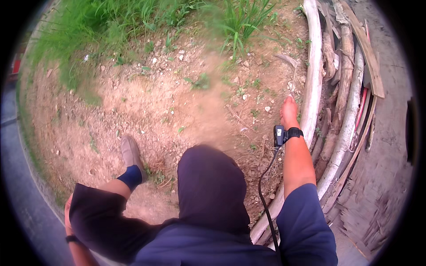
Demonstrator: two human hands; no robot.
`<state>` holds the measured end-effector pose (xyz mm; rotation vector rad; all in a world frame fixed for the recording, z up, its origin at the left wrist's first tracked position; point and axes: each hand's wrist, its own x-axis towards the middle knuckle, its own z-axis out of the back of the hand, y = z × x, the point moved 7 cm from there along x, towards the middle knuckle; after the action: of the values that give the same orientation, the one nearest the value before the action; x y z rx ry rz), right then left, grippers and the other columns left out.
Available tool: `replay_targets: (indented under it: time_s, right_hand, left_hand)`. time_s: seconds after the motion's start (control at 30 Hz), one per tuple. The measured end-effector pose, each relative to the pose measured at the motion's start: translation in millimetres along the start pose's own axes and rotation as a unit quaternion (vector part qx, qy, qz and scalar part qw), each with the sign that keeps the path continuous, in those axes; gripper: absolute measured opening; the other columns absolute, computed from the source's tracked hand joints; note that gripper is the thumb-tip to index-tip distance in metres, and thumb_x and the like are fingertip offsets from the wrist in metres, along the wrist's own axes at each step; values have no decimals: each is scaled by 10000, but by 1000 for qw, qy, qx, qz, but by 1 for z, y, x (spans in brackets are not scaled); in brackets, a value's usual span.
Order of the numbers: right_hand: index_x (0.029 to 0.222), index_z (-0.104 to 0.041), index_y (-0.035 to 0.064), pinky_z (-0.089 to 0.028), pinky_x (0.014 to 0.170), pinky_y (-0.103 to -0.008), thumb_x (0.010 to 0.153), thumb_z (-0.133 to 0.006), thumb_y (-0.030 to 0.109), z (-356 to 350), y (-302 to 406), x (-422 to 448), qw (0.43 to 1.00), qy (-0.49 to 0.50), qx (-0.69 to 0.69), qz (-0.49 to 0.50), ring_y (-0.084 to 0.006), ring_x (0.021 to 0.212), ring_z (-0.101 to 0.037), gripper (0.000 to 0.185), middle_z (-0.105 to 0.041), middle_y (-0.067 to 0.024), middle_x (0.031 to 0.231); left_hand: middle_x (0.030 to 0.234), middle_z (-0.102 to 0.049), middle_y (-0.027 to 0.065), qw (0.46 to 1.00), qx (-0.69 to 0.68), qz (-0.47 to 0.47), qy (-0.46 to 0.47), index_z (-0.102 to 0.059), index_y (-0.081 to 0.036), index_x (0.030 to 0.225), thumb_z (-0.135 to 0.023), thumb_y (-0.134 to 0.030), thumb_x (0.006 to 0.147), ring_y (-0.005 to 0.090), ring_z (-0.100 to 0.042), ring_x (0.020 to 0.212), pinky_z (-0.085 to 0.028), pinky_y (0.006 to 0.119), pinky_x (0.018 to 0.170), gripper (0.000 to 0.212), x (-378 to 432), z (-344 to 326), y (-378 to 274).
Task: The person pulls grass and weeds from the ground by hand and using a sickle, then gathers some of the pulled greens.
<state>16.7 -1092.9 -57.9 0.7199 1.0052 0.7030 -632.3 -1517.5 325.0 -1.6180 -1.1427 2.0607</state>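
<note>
My right hand (289, 109) reaches forward over the soil, its fingers closed around the lower end of a thin, dry plant stalk (294, 78). A pale, withered leaf (287, 60) shows at the stalk's upper end. A black strap with a small device (279, 135) sits on my right wrist, and a black cable (263, 189) runs back from it. Down by my left knee, my left hand (68, 207) is mostly hidden behind the dark shorts leg (96, 209); its fingers cannot be made out.
Stony bare soil (149, 99) spreads before me, with green grass (116, 20) beyond it. Along the right lie a peeled log (313, 66), thinner branches (346, 63) and a plank (369, 63), beside weathered wood sheeting (382, 173). Grey pavement (20, 186) borders the left.
</note>
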Motion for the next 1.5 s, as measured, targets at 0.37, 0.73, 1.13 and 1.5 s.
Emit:
replay_targets:
  time_s: [0.37,0.73,1.13,1.5]
  right_hand:
    - [864,-431,144,-274,371,-256,1028,-396,408,-5,-72,-140,984,104,53,-134,-89,425,-330,312,-358,24,576]
    - [812,-451,127,-315,387,-266,1031,-402,373,-28,-120,-107,986,92,-118,68,-107,429,-376,333,-413,20,575]
    - [819,-441,142,-266,360,-251,1023,-397,406,-44,-32,-123,980,127,106,-114,-83,418,-317,337,-376,32,571]
    - [836,-502,34,-396,609,-373,1022,-402,395,-43,-111,-163,967,182,-176,25,-199,626,-478,418,-466,-66,670]
  left_hand:
    - [1155,-661,129,995,-40,20,-88,-574,39,1231,-603,-89,917,210,-638,1033,-511,337,928,340,-7,-15,-10]
    - [1147,-666,130,996,-53,35,-68,-576,29,1237,-609,-62,914,213,-649,1011,-523,342,907,337,14,-8,3]
    - [1151,-668,134,994,-47,23,-93,-583,28,1239,-593,-38,916,218,-652,1013,-521,350,919,330,1,3,8]
    - [1120,-678,127,993,-73,24,-89,-598,27,1203,-596,-51,920,205,-660,984,-536,336,891,293,3,17,16]
